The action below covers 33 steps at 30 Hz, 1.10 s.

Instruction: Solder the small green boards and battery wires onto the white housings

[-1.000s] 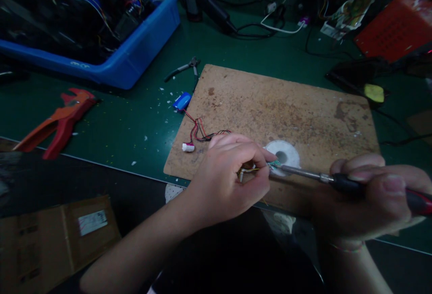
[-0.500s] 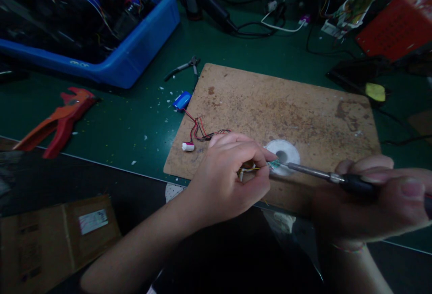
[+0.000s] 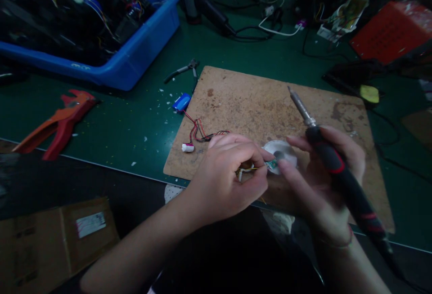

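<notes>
My left hand (image 3: 227, 180) pinches a small green circuit board (image 3: 271, 164) with thin wires at the near edge of a brown work board (image 3: 256, 105). My right hand (image 3: 320, 177) holds a soldering iron (image 3: 332, 163) with a black and red handle; its metal tip points up and away. A finger of my right hand touches the small board. Under both hands lies a white solder reel (image 3: 281, 150). Red and black wires (image 3: 199, 132) run from my left hand to a blue battery (image 3: 182, 102) and a white plug (image 3: 188, 147).
A blue bin (image 3: 135, 55) full of wires stands at the back left. Red cutters (image 3: 57, 121) and small pliers (image 3: 182, 68) lie on the green mat. A red case (image 3: 388, 28), cables and a yellow sponge (image 3: 369, 93) sit at the back right. A cardboard box (image 3: 50, 240) is below the table edge.
My right hand has swung the soldering iron off the small board, so its tip now points up and away. That hand moved left, and a finger now touches the board.
</notes>
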### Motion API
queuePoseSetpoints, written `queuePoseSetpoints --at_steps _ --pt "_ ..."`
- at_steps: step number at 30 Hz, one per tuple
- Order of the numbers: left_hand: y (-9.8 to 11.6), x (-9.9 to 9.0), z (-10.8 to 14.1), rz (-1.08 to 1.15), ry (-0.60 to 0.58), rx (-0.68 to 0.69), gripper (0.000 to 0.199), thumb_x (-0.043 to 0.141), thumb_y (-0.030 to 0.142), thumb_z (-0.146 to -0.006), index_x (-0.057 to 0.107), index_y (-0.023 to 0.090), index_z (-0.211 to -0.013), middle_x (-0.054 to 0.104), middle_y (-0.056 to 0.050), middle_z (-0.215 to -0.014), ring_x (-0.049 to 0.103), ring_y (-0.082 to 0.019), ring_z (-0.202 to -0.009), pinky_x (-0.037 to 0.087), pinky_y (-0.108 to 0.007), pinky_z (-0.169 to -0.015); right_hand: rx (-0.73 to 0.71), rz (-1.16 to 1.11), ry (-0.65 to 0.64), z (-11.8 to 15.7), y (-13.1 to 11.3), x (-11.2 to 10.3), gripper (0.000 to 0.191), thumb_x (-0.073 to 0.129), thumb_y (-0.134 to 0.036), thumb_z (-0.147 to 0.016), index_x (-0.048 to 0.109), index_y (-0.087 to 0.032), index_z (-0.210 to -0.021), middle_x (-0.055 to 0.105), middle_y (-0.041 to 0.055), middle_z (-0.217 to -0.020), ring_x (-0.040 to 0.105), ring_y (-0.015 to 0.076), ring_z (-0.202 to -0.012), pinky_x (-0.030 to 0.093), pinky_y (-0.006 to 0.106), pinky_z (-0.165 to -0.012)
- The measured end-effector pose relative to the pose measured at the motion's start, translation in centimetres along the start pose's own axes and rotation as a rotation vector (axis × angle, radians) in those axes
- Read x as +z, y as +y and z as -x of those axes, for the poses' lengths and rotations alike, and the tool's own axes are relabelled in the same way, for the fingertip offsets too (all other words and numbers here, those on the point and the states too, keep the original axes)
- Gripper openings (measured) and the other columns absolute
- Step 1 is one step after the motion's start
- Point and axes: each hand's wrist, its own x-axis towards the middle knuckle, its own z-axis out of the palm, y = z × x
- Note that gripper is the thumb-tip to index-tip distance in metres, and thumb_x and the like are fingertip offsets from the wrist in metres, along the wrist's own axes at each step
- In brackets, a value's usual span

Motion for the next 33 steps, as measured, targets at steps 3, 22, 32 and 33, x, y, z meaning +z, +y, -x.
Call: queuePoseSetpoints --at_steps 3,22,32,33 --pt "0.0 0.0 0.0 -0.005 -0.008 0.01 0.019 0.076 0.005 -0.082 0.067 0.022 -0.083 0.082 0.005 -0.106 0.071 -0.019 -0.105 0.048 -0.041 -0.099 -0.04 0.02 -0.081 -0.3 0.0 0.3 0.082 0.086 -0.014 -0.076 0.055 -0.042 -0.146 0.058 0.0014 -0.148 0.07 0.0252 -0.124 0.057 0.051 -0.114" --pt "-2.1 -3.1 4.9 -0.158 0.138 0.145 0.033 0.067 0.012 -0.088 0.07 0.026 -0.118 0.08 -0.005 -0.123 0.072 -0.026 -0.118 0.052 -0.049 -0.106 0.032 -0.009 -0.128 -0.5 0.0 0.3 0.08 0.088 -0.016 -0.076 0.057 -0.04 -0.145 0.06 0.0033 -0.146 0.069 0.0275 -0.127 0.054 0.054 -0.117" --pt "-3.0 -3.4 5.2 -0.224 0.133 0.263 0.032 0.073 0.012 -0.095 0.073 0.027 -0.124 0.082 -0.002 -0.12 0.076 -0.019 -0.106 0.056 -0.036 -0.096 0.008 0.003 -0.125 -0.5 0.0 0.4 0.082 0.09 -0.015 -0.074 0.057 -0.037 -0.146 0.058 0.004 -0.149 0.07 0.026 -0.125 0.058 0.047 -0.114" --pt "-2.9 -3.3 5.0 -0.204 0.123 0.261 0.033 0.071 0.012 -0.097 0.072 0.025 -0.127 0.082 -0.003 -0.12 0.077 -0.018 -0.104 0.057 -0.034 -0.095 0.007 0.004 -0.124 -0.5 0.0 0.4 0.083 0.09 -0.014 -0.074 0.057 -0.037 -0.146 0.059 0.0038 -0.148 0.07 0.0256 -0.124 0.058 0.046 -0.114"
